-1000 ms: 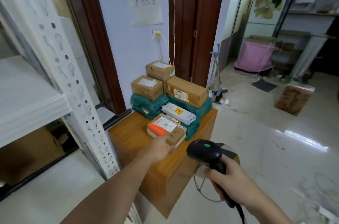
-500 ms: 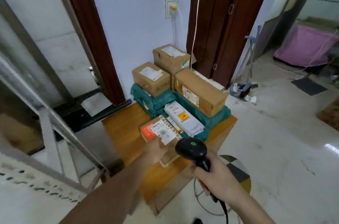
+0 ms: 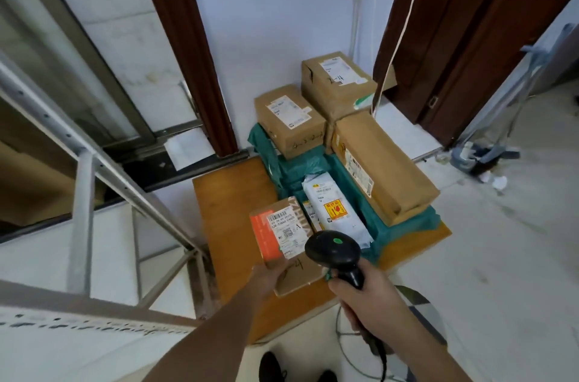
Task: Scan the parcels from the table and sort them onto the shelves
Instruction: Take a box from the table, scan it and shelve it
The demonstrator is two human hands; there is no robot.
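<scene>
1. A black handheld barcode scanner (image 3: pixel 333 251) with a green dot on its head was gripped by its handle in the right hand (image 3: pixel 365 297), fingers wrapped round it, and its head was held just over the near edge of the small wooden desk (image 3: pixel 225 209).
2. A small brown cardboard box with an orange side panel and a white barcode label (image 3: pixel 280 236) was held at its near end by the left hand (image 3: pixel 268 276), with the fingers curled under the box and the thumb on its edge; the box was located at the desk's near edge, just left of the scanner head.
3. A white plastic mailer bag with a yellow and red sticker (image 3: pixel 332 206) was seen just behind the held box, towards the middle of the desk, lying on teal plastic-wrapped parcels (image 3: pixel 294 167).
4. A long brown cardboard box (image 3: pixel 382 168) was stacked on the teal parcels along the desk's right edge.
5. Two further brown cardboard boxes with white labels were placed at the far edge, one (image 3: pixel 289 118) at the left and one (image 3: pixel 338 82) behind it, next to the wall.
6. A grey metal shelf frame (image 3: pixel 84 162) was seen beside the desk's left edge.
</scene>
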